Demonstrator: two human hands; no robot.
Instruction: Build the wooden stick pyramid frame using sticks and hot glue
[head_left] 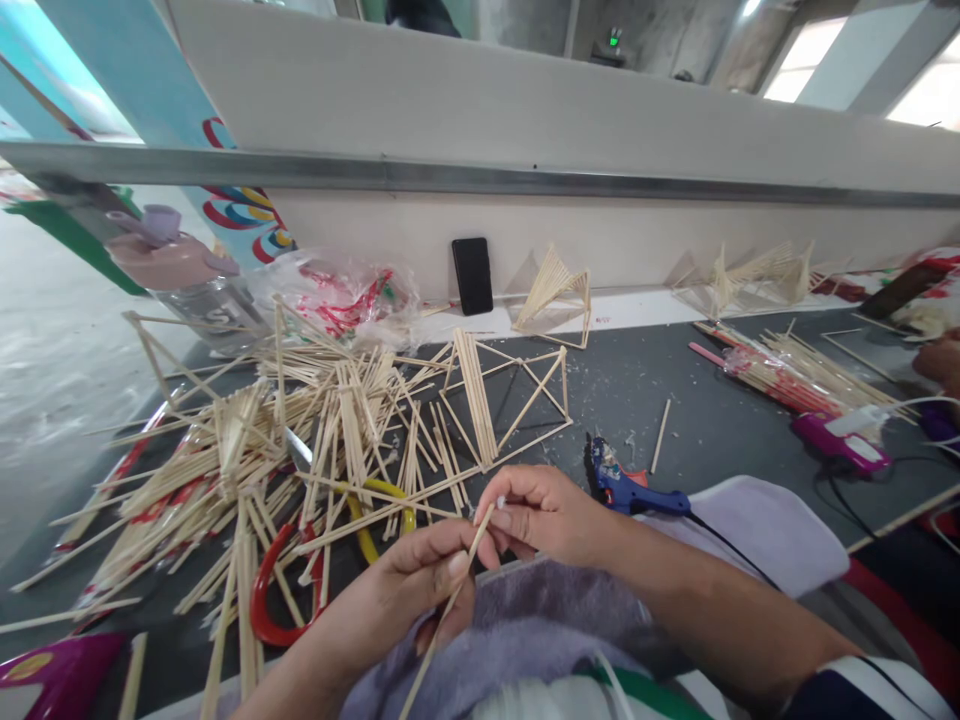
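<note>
My left hand point(431, 572) grips a thin wooden stick point(426, 662) between thumb and fingers. The stick slants down toward my lap, its upper end near my right fingertips. My right hand point(559, 515) is closed in a pinch at that end, with a small whitish bit point(501, 502) at the fingertips; its material is unclear. Just beyond my hands stands a stick frame point(474, 395) with crossed bars and a row of parallel sticks. To the right of my right hand lies a blue glue gun point(634, 492), with a short loose stick point(660, 437) beside it.
A heap of sticks point(300, 430) spreads on the left, around red-handled point(271, 600) and yellow-handled point(367, 540) tools. A bottle point(180, 265) stands behind. Against the wall lean a phone point(472, 275) and a stick model point(555, 295). A purple power strip point(840, 445) lies right.
</note>
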